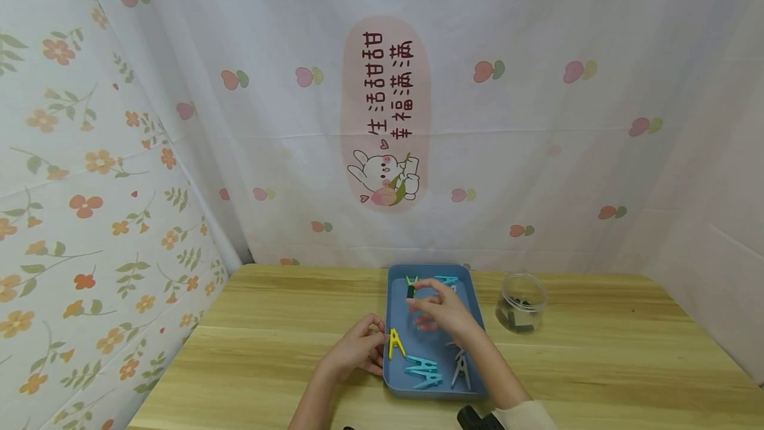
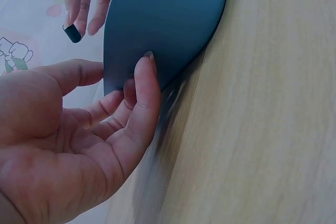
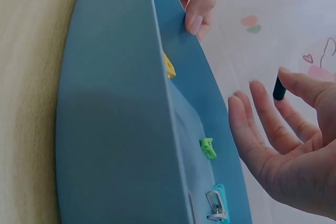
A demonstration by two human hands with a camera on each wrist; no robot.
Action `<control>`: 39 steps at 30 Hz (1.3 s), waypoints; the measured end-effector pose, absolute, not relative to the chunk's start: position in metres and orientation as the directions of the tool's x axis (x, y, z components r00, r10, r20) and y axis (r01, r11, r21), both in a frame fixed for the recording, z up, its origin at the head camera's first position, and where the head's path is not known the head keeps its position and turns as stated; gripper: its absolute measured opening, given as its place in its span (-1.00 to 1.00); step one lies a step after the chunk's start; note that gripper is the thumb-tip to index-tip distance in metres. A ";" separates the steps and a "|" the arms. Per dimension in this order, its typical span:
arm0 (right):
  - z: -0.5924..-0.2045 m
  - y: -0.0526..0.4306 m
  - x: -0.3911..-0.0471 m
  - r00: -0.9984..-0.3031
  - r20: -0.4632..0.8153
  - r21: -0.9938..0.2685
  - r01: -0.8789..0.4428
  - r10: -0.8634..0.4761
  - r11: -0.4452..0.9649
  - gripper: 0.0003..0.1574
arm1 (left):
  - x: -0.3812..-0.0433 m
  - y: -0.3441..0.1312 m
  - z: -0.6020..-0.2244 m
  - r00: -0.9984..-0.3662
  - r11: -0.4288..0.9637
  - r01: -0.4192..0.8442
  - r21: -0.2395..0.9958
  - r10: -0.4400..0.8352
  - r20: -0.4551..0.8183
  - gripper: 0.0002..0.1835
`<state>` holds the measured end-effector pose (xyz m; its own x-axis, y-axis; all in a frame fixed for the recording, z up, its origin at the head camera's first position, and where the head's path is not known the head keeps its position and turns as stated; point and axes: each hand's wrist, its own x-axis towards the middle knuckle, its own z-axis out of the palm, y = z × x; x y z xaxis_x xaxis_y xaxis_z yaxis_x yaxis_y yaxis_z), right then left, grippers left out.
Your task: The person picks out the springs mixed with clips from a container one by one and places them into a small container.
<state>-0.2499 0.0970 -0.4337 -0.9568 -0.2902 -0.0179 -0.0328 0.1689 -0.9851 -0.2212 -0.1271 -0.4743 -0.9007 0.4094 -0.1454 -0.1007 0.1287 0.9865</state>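
Note:
A blue tray [image 1: 425, 345] lies on the table with several clothespins in it. My left hand [image 1: 356, 349] grips its left rim, thumb over the edge and fingers against the outer wall. Above the tray's far half, my right hand [image 1: 443, 310] pinches a small dark green cylinder [image 3: 279, 88] between thumb and a fingertip; its other fingers are spread. Near the left hand stands a yellow clothespin [image 1: 394, 345]. A green clothespin [image 1: 411, 280], partly covered, is by the cylinder. Light blue clothespins [image 1: 422, 365] and a grey clothespin [image 1: 461, 371] lie at the near end.
Right of the tray stands a clear round jar [image 1: 521, 304] with dark green pieces inside. Another light blue clothespin [image 1: 446, 280] lies at the tray's far end. A patterned curtain [image 1: 507, 151] hangs behind the wooden table [image 1: 286, 310].

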 end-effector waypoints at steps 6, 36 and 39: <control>-0.433 0.101 -0.247 -0.952 -0.014 -0.987 -0.036 -0.307 0.155 -0.38 | -0.221 -0.128 -0.474 -0.900 0.133 -0.100 0.986 0.412 -0.146 -0.82; -0.445 0.121 -0.239 -0.953 0.045 -0.993 -0.075 -0.301 0.089 -0.33 | -0.222 -0.127 -0.475 -0.897 0.152 -0.108 0.982 0.410 -0.162 -0.82; -0.445 0.121 -0.239 -0.955 0.046 -0.993 -0.076 -0.294 0.088 -0.33 | -0.221 -0.127 -0.475 -0.899 0.153 -0.107 0.982 0.407 -0.161 -0.83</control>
<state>-0.2393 0.1213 -0.4453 -0.9546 -0.2944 0.0465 -0.0756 0.0883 -0.9932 -0.2213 -0.1270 -0.4752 -0.8990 0.4072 -0.1613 -0.1069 0.1530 0.9824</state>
